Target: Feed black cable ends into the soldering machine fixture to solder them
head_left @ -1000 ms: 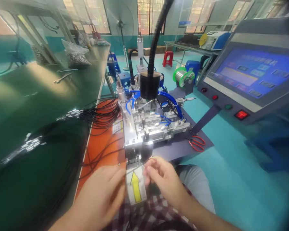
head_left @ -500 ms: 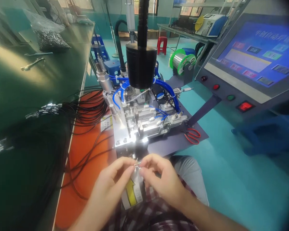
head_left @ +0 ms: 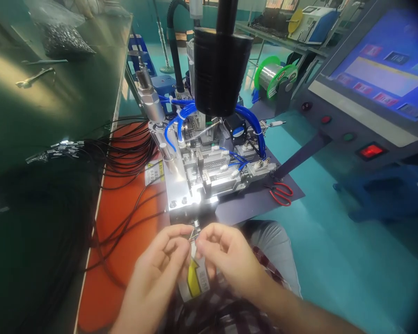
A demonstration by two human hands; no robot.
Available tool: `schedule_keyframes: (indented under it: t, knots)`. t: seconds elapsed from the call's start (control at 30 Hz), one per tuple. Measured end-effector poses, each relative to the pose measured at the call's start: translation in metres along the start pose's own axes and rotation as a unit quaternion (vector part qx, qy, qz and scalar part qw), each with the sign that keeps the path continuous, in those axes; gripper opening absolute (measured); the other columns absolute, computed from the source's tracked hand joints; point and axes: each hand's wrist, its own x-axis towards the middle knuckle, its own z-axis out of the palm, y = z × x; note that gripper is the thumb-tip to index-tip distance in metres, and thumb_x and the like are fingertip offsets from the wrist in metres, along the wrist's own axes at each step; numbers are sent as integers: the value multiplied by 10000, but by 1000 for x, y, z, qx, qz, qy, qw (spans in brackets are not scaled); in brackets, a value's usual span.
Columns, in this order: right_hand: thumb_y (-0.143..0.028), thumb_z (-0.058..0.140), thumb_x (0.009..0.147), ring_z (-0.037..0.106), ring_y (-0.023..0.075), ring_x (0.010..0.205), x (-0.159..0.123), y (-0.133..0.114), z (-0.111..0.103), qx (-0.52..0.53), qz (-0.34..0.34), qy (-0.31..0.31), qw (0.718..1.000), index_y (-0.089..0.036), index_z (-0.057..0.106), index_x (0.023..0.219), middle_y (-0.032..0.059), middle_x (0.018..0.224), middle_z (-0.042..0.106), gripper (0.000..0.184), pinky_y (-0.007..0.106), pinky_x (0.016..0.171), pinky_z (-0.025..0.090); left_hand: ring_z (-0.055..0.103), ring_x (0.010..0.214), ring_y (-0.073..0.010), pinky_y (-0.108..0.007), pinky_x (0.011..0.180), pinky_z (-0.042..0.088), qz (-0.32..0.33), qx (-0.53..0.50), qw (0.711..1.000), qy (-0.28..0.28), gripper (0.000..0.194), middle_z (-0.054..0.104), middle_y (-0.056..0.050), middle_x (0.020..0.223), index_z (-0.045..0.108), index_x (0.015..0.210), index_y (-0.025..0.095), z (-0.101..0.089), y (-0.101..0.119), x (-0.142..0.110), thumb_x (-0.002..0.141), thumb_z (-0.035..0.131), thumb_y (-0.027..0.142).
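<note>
- Between your fingertips, in front of the machine's near edge, are the thin bright leads (head_left: 192, 238); they are too small and blurred to count.
- Your right hand (head_left: 231, 257) comes in from the lower right, thumb and forefinger pinched almost together on the leads, the other fingers curled under.
- Your left hand (head_left: 160, 264) mirrors it from the lower left, forefinger stretched toward the leads and thumb below, slightly parted; you cannot tell from here whether it grips them.
- Below your fingertips is one white label (head_left: 195, 279) with one yellow arrow.
- Just beyond your hands stands one machine (head_left: 212, 174), a bright glare at its near edge, with blue tubes (head_left: 254, 121) arching over it.
- One black nozzle (head_left: 223, 72) hangs above the machine.
- One pair of red-handled snips (head_left: 282, 194) lies near the right corner of the dark base plate (head_left: 242, 211).
- To your left, black cables (head_left: 132, 144), too many to count, cross the counter's right edge onto the orange board (head_left: 113, 222); two clusters of silvery ends (head_left: 61, 150) lie on the counter (head_left: 80, 99).
- Toward the counter's far end sit two slim tools (head_left: 35, 80) and one clear bag (head_left: 61, 41) of small parts.
- Beyond the base plate's right side are one green-flanged spool (head_left: 275, 76) and one screen (head_left: 386, 69) with one lit red switch (head_left: 372, 150).
</note>
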Motion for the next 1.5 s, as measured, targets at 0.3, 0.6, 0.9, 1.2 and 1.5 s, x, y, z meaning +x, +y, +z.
schedule_keyframes:
  t: [0.3,0.6,0.9,1.2,1.5]
  knots:
    - [-251,617,859,445,75,478,-4,10,8,-145,-65,56,986,-182,560,718,-60,535,535,166,190,456,329,480,503,-76,-150,460,368,-81,-73,994,25,397,576,54,600,631,924,210,1,0,-2,736,768,531]
    - [-265,630,824,459,69,482,4,-10,-7,-109,-37,28,993,-161,607,791,-16,673,621,112,196,465,383,395,457,-62,-164,438,308,-126,-108,986,15,445,521,68,536,630,889,200,2,2,3,676,808,548]
    - [-258,661,762,425,61,475,8,-11,-3,-39,-13,3,999,-172,582,705,-54,598,549,130,191,460,347,404,450,-74,-179,440,302,-119,-91,989,4,468,531,55,529,628,906,193,3,3,2,672,797,561]
    - [-262,638,784,372,67,512,16,-16,-25,-53,10,-138,989,-164,584,728,-46,618,546,125,204,484,278,356,432,-57,-172,432,270,-85,-44,995,-30,344,441,80,481,651,836,177,-4,2,2,720,777,476]
    - [-170,543,919,469,105,651,18,-26,-30,-252,-158,-164,941,-186,591,809,-24,766,562,122,233,621,405,349,413,-52,-181,410,243,-112,-3,993,-34,313,450,80,493,679,802,164,-4,7,4,679,788,431]
